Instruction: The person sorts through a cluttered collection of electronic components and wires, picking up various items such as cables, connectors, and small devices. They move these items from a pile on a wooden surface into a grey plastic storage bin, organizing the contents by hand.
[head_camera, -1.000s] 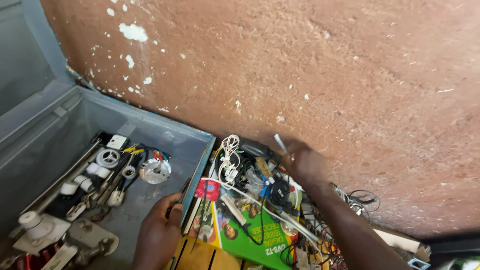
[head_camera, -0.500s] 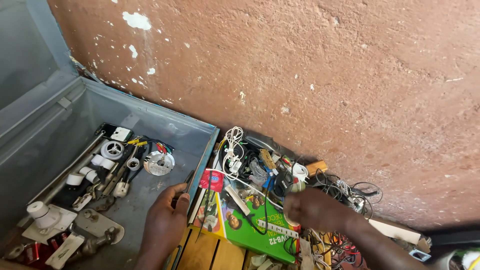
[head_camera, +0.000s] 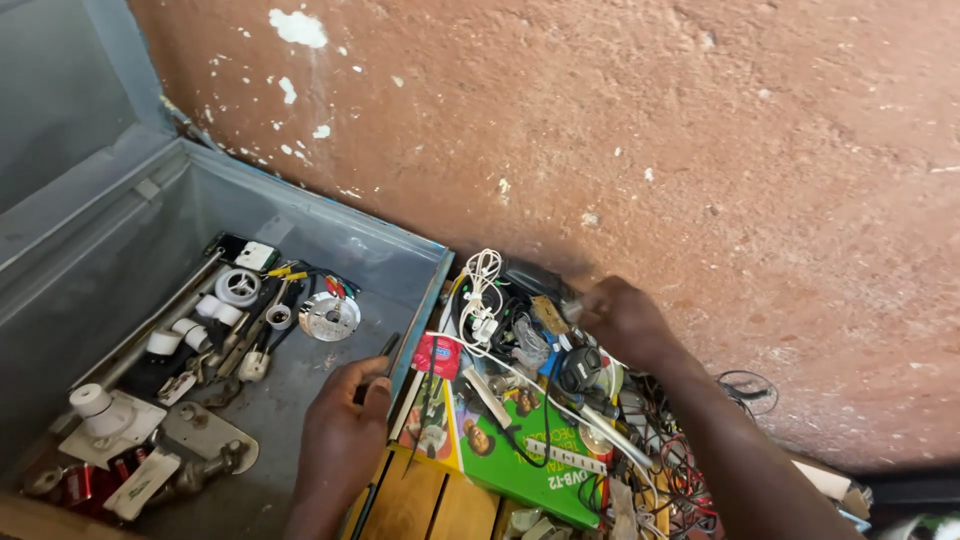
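Leftmost, a grey metal box (head_camera: 120, 240) holds white fittings. Its right wall (head_camera: 420, 320) is gripped by the left hand (head_camera: 345, 430), which also seems to pinch a thin dark tool. Further right, the right hand (head_camera: 625, 320), nearer the wall, digs into tangled cables (head_camera: 540, 350); its fingers are hidden, grip unclear.

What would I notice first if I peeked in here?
Probably the messy heap of wires at the foot of the rough reddish wall, where the right hand digs in. Left of it, a grey metal box holds white fittings, and the left hand rests on its edge.
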